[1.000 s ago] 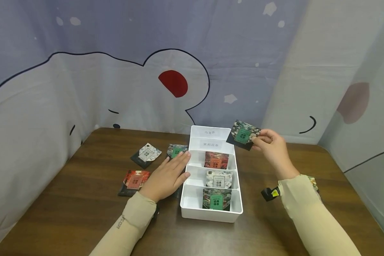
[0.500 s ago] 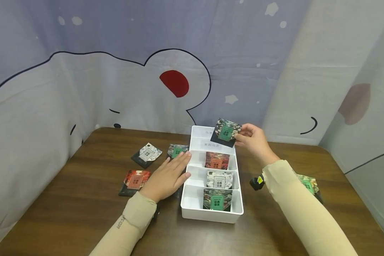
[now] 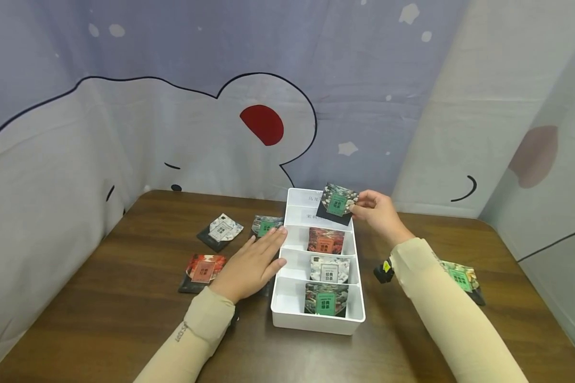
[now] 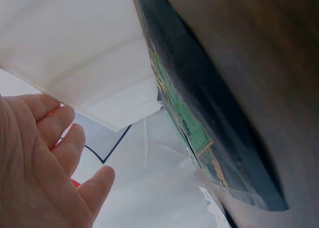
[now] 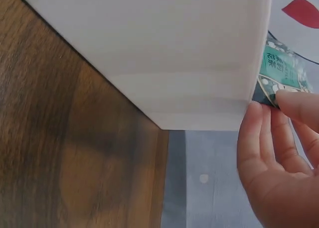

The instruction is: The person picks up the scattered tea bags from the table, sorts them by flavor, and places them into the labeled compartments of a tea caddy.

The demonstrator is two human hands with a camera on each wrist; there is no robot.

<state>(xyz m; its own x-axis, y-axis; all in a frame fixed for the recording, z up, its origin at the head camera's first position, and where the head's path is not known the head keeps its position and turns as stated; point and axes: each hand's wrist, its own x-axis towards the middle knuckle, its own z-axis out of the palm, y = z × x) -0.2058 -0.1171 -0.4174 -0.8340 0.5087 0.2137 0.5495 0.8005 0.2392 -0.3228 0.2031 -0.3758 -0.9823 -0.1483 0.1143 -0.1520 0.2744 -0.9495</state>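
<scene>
My right hand (image 3: 379, 215) pinches a tea sachet (image 3: 336, 204) by its right edge, thumb in front. Dark below with a green label, the sachet hangs tilted over the far compartments of a white divided box (image 3: 311, 322). In the right wrist view its lower part passes behind the box's wall (image 5: 199, 54). Flat and with straight fingers, my left hand (image 3: 250, 269) rests against the box's left rim. Three nearer compartments hold a red sachet (image 3: 326, 241), a white sachet (image 3: 329, 269) and a green-labelled sachet (image 3: 325, 299). Printed labels mark the two far compartments.
Left of the box lie a white sachet (image 3: 220, 232), a red sachet (image 3: 203, 272) and a green-labelled sachet (image 3: 266, 225), partly behind my left hand. Another sachet (image 3: 463, 279) lies right of my right forearm. A patterned curtain (image 3: 196, 127) hangs behind the table.
My right hand has carried the sachet leftward from beside the box to over its far end, then slightly down. The left hand has stayed at the rim.
</scene>
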